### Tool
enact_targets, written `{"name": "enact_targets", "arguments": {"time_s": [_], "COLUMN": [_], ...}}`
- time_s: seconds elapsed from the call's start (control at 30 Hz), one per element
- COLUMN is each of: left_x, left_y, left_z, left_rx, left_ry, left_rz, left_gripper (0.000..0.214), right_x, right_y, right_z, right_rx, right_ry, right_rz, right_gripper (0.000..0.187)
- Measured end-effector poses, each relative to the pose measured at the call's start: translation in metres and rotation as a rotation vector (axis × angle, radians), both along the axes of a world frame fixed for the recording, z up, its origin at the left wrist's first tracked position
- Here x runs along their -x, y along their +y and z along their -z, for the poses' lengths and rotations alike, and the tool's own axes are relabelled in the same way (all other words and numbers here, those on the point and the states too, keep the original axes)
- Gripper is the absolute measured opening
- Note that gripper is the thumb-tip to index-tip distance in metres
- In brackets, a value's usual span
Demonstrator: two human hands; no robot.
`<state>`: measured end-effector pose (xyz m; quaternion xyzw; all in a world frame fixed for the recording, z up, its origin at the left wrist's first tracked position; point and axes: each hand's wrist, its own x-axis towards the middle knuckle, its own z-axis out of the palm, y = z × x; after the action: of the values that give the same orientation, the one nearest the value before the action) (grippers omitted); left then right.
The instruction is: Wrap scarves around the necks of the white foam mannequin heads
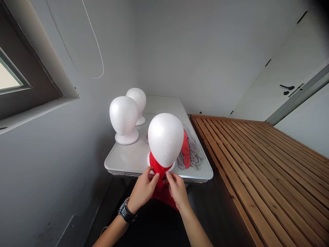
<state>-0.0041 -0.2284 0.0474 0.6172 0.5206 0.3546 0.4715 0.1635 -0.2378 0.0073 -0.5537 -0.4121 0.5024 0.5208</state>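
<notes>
Both hands, left hand (144, 188) and right hand (177, 188), pinch the red scarf (160, 178) wrapped around the near foam head (166, 139) at the bench (128, 157) edge; a hard tug could tip this light head off.

foam heads (166, 139) – white, matt, fine-grained polystyrene look | red scarf (160, 171) – soft cloth, matt | grey bundle (194, 154) – loose knit/yarn-like cloth, rough | counter (128, 159) – smooth, light, slight gloss, metal-looking edge | slat deck (257, 154) – wood, warm brown, satin | watch (125, 211) – black, glossy.
</notes>
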Motion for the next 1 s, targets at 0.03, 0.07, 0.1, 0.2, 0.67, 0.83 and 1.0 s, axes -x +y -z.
{"name": "enact_targets", "arguments": {"time_s": [0.03, 0.07, 0.1, 0.2, 0.67, 0.83, 1.0], "left_x": [-0.003, -0.006, -0.008, -0.012, -0.017, -0.015, -0.002], "left_y": [0.0, 0.0, 0.0, 0.001, 0.002, 0.003, 0.007], "left_z": [0.002, 0.005, 0.008, 0.014, -0.006, -0.006, 0.009], "left_rx": [-0.021, -0.041, -0.054, -0.045, -0.056, -0.078, -0.076], "left_ry": [-0.002, 0.0, 0.006, 0.037, 0.175, 0.265, 0.182], "left_rz": [0.009, 0.017, 0.022, 0.015, 0.03, -0.04, -0.205], "left_gripper": [0.043, 0.042, 0.042, 0.048, 0.057, 0.048, 0.041], "right_x": [0.002, 0.005, 0.008, 0.014, 0.007, 0.007, -0.009], "right_y": [0.002, 0.003, 0.003, 0.002, 0.01, 0.015, 0.018], "right_z": [0.001, 0.002, 0.004, 0.007, 0.002, 0.0, -0.003], "right_rx": [-0.006, -0.007, 0.001, 0.048, 0.143, 0.13, 0.106], "right_ry": [0.016, 0.03, 0.045, 0.098, 0.171, -0.038, -0.087], "right_rz": [-0.015, -0.032, -0.05, -0.108, -0.134, -0.108, -0.017], "right_gripper": [0.065, 0.063, 0.062, 0.06, 0.069, 0.067, 0.054]}}
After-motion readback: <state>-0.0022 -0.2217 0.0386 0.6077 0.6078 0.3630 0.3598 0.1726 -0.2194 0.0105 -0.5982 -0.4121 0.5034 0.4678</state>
